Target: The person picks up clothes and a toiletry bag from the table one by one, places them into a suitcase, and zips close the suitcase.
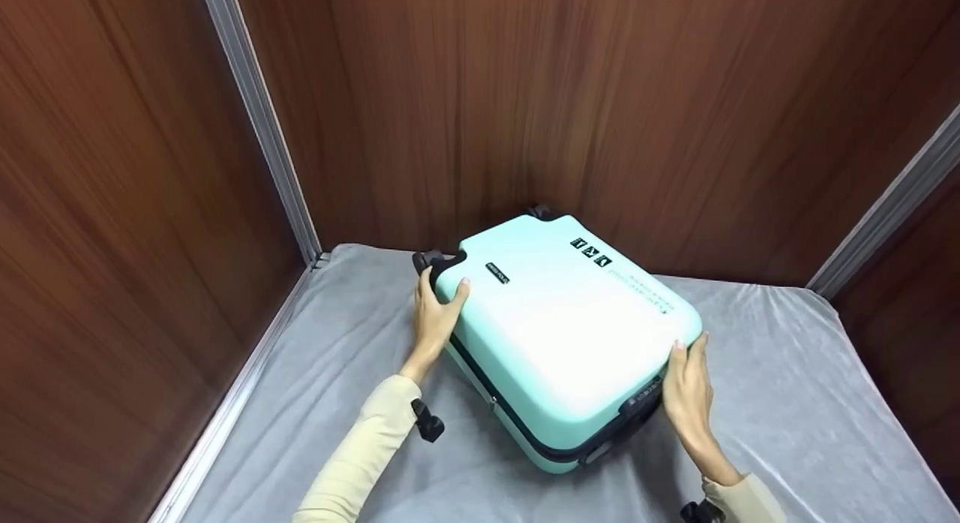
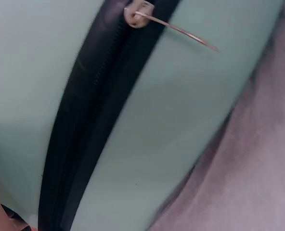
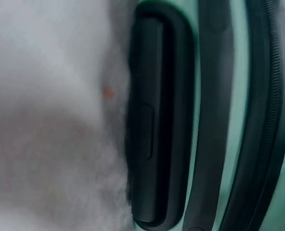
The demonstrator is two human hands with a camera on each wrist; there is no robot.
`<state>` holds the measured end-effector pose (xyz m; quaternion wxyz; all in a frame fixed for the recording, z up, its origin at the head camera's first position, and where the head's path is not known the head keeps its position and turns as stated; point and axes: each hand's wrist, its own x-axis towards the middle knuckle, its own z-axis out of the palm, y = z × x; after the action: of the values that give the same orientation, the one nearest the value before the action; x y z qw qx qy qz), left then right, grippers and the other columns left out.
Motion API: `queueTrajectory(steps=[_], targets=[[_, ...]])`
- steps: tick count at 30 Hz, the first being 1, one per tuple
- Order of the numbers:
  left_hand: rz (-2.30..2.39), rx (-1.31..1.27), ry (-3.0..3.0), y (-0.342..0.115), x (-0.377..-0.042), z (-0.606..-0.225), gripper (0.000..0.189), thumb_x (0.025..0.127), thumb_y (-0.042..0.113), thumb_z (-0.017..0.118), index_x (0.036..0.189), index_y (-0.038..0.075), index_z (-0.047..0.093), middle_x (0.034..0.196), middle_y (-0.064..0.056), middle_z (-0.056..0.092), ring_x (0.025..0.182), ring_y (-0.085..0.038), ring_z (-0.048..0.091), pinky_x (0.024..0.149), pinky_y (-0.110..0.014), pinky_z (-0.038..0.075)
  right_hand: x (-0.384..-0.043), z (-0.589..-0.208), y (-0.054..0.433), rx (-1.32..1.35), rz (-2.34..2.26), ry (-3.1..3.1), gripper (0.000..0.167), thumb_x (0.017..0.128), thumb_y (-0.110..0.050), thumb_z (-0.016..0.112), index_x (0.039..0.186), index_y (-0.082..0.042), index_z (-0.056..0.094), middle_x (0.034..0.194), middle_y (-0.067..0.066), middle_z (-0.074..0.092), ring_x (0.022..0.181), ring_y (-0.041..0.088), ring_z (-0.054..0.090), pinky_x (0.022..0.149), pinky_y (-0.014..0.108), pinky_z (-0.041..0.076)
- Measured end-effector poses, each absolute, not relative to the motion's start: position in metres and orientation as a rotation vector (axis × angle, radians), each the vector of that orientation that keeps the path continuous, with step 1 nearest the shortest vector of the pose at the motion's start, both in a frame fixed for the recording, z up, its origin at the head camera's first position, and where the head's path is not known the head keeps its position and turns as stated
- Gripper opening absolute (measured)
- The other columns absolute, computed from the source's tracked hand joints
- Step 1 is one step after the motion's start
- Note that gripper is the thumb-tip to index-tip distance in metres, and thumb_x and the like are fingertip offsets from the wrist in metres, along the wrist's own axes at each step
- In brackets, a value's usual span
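Observation:
A mint-green hard-shell suitcase (image 1: 570, 335) lies flat on its side, turned at an angle, with black wheels (image 1: 429, 260) toward the back wall. My left hand (image 1: 435, 320) holds its left corner by a wheel, thumb on the upper shell and fingers down the side. At the opposite, right-hand corner my right hand (image 1: 688, 388) grips the edge, thumb at the top rim. The black zipper band (image 2: 92, 115) with a metal zipper pull (image 2: 140, 14) runs along the side in the left wrist view. A black carry handle (image 3: 154, 125) fills much of the right wrist view.
Grey cloth (image 1: 352, 343) covers the surface under the suitcase. Brown wood-grain panels (image 1: 465, 118) stand behind and on both sides, joined by metal corner strips (image 1: 262, 125). The suitcase's wheel end lies close to the back panel.

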<state>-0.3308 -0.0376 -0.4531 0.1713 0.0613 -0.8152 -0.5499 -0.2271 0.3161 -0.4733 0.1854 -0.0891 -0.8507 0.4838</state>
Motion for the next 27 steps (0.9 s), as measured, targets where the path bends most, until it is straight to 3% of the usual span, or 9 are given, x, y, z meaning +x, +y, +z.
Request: queueTrajectory(steps=[5, 12, 19, 27], targets=[[-1.515, 0.24, -2.292, -0.03, -0.32, -0.453, 0.085, 0.088, 0.054, 0.064, 0.153, 0.01, 0.03, 0.154, -0.017, 0.033, 0.137, -0.036, 0.037, 0.108, -0.052, 0.032, -0.243, -0.471, 0.326, -0.211, 1.37, -2.414, 0.067, 0.109, -0.038, 0.019, 0.153, 0.005, -0.006, 0.161, 0.024, -0.002, 0.147, 0.04, 0.005, 0.118, 0.049, 0.008], [-1.464, 0.245, -2.302, -0.021, -0.306, -0.451, 0.085, 0.09, 0.052, 0.063, 0.152, 0.005, 0.029, 0.152, -0.023, 0.033, 0.141, -0.039, 0.03, 0.111, -0.053, 0.027, -0.262, -0.467, 0.344, -0.169, 1.365, -2.458, 0.066, 0.109, -0.039, 0.017, 0.153, 0.005, -0.003, 0.161, 0.023, 0.0, 0.147, 0.041, 0.006, 0.118, 0.05, 0.008], [-1.384, 0.24, -2.274, -0.036, -0.308, -0.449, 0.059, 0.093, 0.045, 0.062, 0.14, 0.012, 0.048, 0.131, -0.019, 0.049, 0.122, -0.037, 0.046, 0.101, -0.051, 0.035, -0.246, -0.471, 0.334, -0.11, 1.285, -2.444, 0.06, 0.109, -0.036, 0.022, 0.157, -0.002, 0.006, 0.161, 0.021, 0.013, 0.142, 0.047, 0.02, 0.112, 0.061, 0.018], [-1.393, 0.158, -2.285, -0.042, -0.312, -0.45, 0.05, 0.096, 0.042, 0.06, 0.139, 0.02, 0.054, 0.116, -0.014, 0.05, 0.106, -0.031, 0.049, 0.091, -0.049, 0.039, -0.223, -0.475, 0.31, -0.11, 1.346, -2.439, 0.059, 0.11, -0.033, 0.018, 0.156, 0.0, 0.004, 0.162, 0.02, 0.008, 0.146, 0.041, 0.012, 0.116, 0.056, 0.013]])
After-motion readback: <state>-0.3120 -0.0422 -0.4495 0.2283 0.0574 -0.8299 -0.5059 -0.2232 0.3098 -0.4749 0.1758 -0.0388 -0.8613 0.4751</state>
